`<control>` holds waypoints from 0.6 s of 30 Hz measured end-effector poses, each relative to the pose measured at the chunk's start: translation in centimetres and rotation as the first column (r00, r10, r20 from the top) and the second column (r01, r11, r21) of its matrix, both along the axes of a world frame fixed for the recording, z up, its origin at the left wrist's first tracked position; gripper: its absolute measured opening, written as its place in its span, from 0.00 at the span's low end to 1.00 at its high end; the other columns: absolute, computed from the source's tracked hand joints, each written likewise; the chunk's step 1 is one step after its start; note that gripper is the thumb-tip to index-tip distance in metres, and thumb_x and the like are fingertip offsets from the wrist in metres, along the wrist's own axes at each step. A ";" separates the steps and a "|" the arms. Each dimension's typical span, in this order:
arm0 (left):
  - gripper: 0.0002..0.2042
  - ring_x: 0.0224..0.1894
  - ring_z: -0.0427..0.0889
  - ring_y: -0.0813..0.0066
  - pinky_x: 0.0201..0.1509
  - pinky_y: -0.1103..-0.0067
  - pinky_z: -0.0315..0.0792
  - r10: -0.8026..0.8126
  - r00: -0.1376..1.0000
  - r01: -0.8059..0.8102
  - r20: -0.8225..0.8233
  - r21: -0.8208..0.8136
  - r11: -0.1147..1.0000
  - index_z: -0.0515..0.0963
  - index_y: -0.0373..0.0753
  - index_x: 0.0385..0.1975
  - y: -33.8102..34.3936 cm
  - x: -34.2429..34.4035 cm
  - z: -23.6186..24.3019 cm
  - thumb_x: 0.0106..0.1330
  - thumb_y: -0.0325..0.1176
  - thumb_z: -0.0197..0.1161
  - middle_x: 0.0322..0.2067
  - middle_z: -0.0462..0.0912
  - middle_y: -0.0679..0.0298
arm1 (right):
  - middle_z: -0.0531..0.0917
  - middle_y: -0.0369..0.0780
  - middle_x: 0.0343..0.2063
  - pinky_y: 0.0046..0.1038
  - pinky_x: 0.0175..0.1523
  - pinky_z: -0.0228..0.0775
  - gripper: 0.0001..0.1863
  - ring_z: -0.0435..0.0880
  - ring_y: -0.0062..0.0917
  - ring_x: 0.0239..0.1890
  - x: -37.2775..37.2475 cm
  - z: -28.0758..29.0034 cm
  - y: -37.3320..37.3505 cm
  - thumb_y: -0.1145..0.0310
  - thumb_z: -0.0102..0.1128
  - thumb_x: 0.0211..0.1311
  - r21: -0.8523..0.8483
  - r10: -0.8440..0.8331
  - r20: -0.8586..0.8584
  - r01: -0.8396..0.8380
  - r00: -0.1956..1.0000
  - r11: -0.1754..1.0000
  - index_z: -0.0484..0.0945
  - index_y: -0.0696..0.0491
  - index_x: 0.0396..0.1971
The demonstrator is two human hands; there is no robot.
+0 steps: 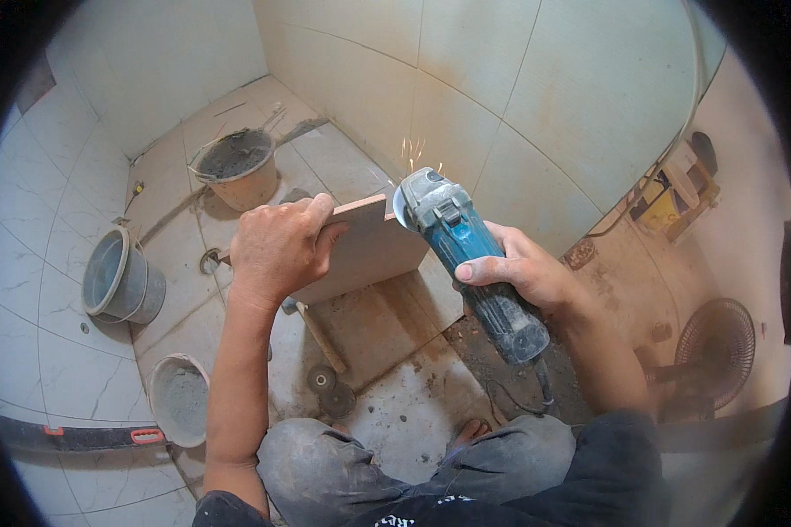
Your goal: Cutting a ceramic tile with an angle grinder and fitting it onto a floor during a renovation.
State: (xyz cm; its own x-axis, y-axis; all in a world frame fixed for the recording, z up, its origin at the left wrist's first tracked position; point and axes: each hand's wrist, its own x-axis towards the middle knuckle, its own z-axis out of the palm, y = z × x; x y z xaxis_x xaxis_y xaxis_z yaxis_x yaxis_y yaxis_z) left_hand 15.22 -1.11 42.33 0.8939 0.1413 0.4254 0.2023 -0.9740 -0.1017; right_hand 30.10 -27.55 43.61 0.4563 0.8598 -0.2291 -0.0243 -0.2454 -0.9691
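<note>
My left hand (277,246) grips a square tile (369,256) at its upper edge, holding it tilted up off the floor. My right hand (523,272) is wrapped round the body of a teal and black angle grinder (470,250) with a dusty grey head. The grinder's disc (400,205) is at the tile's right upper edge, and orange sparks (413,154) fly above it. The grinder's black cord hangs below my right hand.
Three buckets (235,176), (145,290), (178,404) stand left and behind. A wooden-handled tool (321,338) and spare discs (322,379) lie on the tiled floor. A long level (88,432) is at left; a fan (712,356) and a box of items (677,198) are at right.
</note>
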 end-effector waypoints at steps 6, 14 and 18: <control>0.14 0.26 0.85 0.59 0.30 0.66 0.78 0.001 1.000 -0.001 0.004 -0.009 1.000 0.73 0.43 0.29 -0.1 0.0 0.0 0.65 0.46 0.64 0.22 0.82 0.62 | 0.78 0.40 0.32 0.23 0.33 0.76 0.32 0.81 0.22 0.29 0.4 -0.1 -0.8 0.54 0.72 0.53 0.000 -0.027 -0.006 0.027 1.000 1.000 0.72 0.61 0.49; 0.15 0.26 0.84 0.56 0.27 0.65 0.74 -0.020 0.999 0.021 0.039 -0.021 1.000 0.71 0.41 0.28 0.0 0.0 -0.2 0.63 0.44 0.68 0.21 0.80 0.60 | 0.77 0.38 0.31 0.21 0.31 0.74 0.32 0.79 0.20 0.27 -0.2 0.2 -0.8 0.53 0.73 0.54 0.066 -0.069 -0.060 0.073 0.996 0.995 0.72 0.61 0.49; 0.15 0.26 0.84 0.56 0.27 0.64 0.74 -0.033 0.998 0.033 0.059 -0.012 0.999 0.71 0.41 0.28 0.0 0.0 -0.2 0.63 0.44 0.68 0.21 0.80 0.60 | 0.78 0.38 0.33 0.22 0.40 0.72 0.32 0.78 0.19 0.36 -0.6 -0.6 0.0 0.53 0.74 0.54 0.067 -0.027 -0.011 0.028 1.000 0.997 0.74 0.61 0.48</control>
